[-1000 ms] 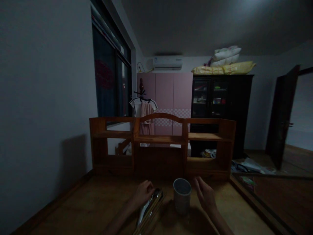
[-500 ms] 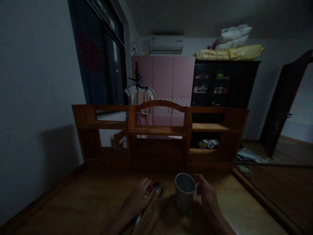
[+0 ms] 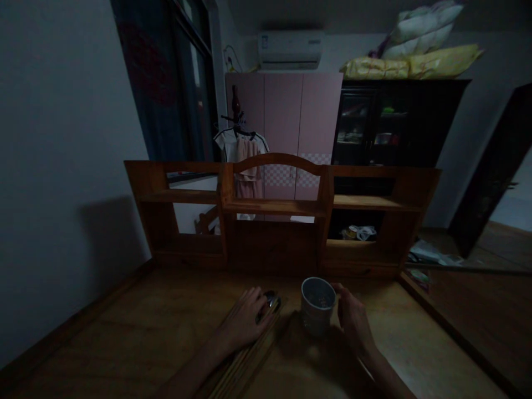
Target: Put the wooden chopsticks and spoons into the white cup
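Note:
A grey metal cup [image 3: 318, 310] stands upright on the wooden desk, with small light specks inside it. My right hand [image 3: 353, 321] is at the cup's right side, its fingers curled against the wall near the rim; the cup partly hides the fingertips. To the left, a bundle of chopsticks [image 3: 241, 368] lies slanting on the desk with a shiny spoon [image 3: 272, 299] at its far end. My left hand [image 3: 247, 321] rests palm down over these utensils, fingers stretched and slightly apart near the spoon. Dim light blurs the contact there.
Behind the cup, a wooden shelf unit [image 3: 274, 244] stands along the desk's back. White bundled items [image 3: 361, 233] show through its right opening. A raised wooden edge [image 3: 440, 327] borders the desk on the right, and a wall [image 3: 62, 221] rises on the left.
My left hand has flattened from a pinched shape and its fingers have spread over the spoon and chopsticks. My right hand stays at the cup. The head view has tilted slightly down.

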Action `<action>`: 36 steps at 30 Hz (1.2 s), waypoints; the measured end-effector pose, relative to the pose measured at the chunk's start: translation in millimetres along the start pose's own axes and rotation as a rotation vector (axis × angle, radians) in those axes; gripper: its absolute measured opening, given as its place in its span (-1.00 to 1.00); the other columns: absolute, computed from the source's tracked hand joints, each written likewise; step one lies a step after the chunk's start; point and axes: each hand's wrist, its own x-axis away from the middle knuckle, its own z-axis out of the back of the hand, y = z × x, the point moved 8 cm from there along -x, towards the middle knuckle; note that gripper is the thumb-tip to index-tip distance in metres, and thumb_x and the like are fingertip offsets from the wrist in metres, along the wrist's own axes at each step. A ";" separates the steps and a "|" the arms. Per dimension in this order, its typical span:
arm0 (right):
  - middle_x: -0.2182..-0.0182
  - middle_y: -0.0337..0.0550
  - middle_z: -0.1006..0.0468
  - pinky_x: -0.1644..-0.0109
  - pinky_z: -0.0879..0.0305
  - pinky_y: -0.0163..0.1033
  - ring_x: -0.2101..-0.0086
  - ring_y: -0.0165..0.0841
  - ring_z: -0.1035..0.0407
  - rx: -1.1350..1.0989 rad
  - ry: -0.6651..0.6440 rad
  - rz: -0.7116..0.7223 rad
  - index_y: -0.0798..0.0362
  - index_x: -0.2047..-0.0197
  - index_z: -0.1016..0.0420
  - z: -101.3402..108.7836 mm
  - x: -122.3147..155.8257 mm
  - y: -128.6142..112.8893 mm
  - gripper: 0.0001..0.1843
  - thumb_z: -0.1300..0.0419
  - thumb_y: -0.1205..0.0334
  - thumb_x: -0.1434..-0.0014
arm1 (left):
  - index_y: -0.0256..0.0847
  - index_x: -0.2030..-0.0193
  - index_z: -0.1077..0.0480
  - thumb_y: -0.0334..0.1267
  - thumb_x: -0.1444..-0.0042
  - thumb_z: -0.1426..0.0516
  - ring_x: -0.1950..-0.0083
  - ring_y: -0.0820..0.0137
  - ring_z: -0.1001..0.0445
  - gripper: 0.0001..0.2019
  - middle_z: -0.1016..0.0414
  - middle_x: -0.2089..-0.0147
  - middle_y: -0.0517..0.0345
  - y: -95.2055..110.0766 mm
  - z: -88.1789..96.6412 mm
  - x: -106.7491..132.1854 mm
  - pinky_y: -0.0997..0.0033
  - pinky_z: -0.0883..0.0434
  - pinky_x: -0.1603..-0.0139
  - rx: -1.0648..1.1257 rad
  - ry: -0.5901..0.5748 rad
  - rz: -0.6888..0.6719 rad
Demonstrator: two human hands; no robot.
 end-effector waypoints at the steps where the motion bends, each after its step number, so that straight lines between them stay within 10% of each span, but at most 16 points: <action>1: 0.67 -0.20 -0.31 0.54 -0.25 -0.28 0.61 -0.24 -0.31 0.004 0.001 0.001 0.09 0.16 -0.54 -0.4 0.4 0.4 -0.24 0.29 -0.30 -0.38 | -0.17 0.20 -0.34 -0.15 -0.25 -0.06 0.07 0.19 -0.33 -0.85 -0.33 0.14 0.03 0.0 -1.0 -0.1 0.14 -0.31 -0.01 0.001 0.000 0.002; 20: 0.41 -0.10 -0.47 0.27 -0.26 -0.24 0.38 -0.22 -0.37 -0.033 -0.035 -0.015 0.07 0.30 -0.41 -8.6 3.9 10.7 -0.39 0.26 -0.15 -0.46 | -0.16 -0.19 -0.24 -0.16 -0.17 -0.13 -0.20 0.07 -0.25 -0.55 -0.28 -0.19 -0.11 24.8 6.8 11.3 -0.01 -0.17 -0.27 0.039 -0.109 -0.160; 36: 0.37 -0.06 -0.47 0.33 -0.26 -0.23 0.38 -0.19 -0.37 -0.029 -0.025 -0.027 0.09 0.17 -0.45 -6.1 4.3 12.3 -0.33 0.29 -0.22 -0.43 | -0.19 0.27 -0.37 -0.23 -0.09 -0.17 0.02 0.20 -0.28 -0.89 -0.29 0.08 0.02 27.9 7.6 8.0 0.19 -0.30 -0.03 0.059 -0.134 -0.172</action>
